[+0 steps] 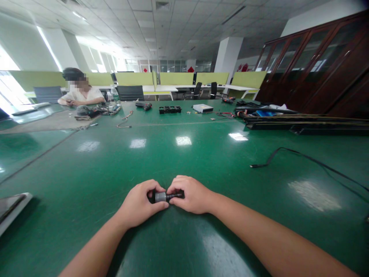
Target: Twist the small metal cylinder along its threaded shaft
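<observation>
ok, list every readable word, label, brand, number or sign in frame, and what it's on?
None can be read.
Held grey-and-black part: no marking I can make out.
White boxy unit on the green table: any print too small.
Clear bottle: any label too small and blurred.
Red diamond sign at the back: too small and blurred.

No legible lettering or numbers.

bright windows [5, 59] at left, yellow-green partitions [176, 78] behind, dark wooden cabinets [319, 63] at right.
</observation>
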### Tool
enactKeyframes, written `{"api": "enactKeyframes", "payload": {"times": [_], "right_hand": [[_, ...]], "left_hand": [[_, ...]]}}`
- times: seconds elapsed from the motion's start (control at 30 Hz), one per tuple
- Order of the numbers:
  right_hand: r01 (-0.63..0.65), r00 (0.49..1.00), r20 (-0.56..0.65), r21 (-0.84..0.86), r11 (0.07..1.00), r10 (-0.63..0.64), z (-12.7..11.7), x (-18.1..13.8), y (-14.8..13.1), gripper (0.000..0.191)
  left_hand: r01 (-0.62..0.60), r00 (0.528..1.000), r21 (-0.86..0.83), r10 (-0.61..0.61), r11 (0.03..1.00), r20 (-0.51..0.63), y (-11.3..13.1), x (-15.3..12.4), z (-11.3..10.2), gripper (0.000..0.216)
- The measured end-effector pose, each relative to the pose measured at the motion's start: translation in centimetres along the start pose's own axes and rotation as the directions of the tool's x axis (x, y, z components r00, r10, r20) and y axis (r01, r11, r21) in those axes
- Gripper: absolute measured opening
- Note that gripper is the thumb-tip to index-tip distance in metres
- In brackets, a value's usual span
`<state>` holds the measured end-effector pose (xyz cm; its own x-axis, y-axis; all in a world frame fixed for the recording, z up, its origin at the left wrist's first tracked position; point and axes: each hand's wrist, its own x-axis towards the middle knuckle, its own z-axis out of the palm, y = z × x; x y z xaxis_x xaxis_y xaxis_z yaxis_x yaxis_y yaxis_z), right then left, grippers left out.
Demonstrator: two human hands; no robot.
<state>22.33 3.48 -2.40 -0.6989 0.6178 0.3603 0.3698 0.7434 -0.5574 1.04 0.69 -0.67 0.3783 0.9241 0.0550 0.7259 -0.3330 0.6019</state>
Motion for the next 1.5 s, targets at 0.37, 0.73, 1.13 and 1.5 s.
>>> {"api": "enactKeyframes", "payload": {"times": [0.37, 0.73, 1.13, 1.5], "right_hand": [[0.013, 1.0, 0.005, -0.017, 1.0, -0.013, -0.18, -0.01, 0.02, 0.011], [0.008, 1.0, 0.013, -0.006, 1.0, -0.008, -0.25, 0.0, 0.09, 0.011], [-0.025, 0.999, 0.019, -0.002, 1.0, 0.025, -0.69, 0.0, -0.19, 0.01], [-0.038, 0.999, 0.01, -0.029, 0.999, 0.038, -0.48, -0.14, 0.24, 0.01]], "left_hand": [[-0.017, 1.0, 0.004, 0.017, 1.0, -0.002, 0.2, -0.08, -0.08, 0.022], [-0.005, 1.0, 0.006, 0.005, 1.0, -0.004, 0.16, -0.14, -0.06, 0.022], [-0.009, 1.0, 0.0, 0.009, 1.0, -0.003, 0.17, -0.18, -0.14, 0.022], [-0.012, 1.0, -0.002, 0.012, 1.0, -0.009, 0.07, -0.15, -0.14, 0.023]]}}
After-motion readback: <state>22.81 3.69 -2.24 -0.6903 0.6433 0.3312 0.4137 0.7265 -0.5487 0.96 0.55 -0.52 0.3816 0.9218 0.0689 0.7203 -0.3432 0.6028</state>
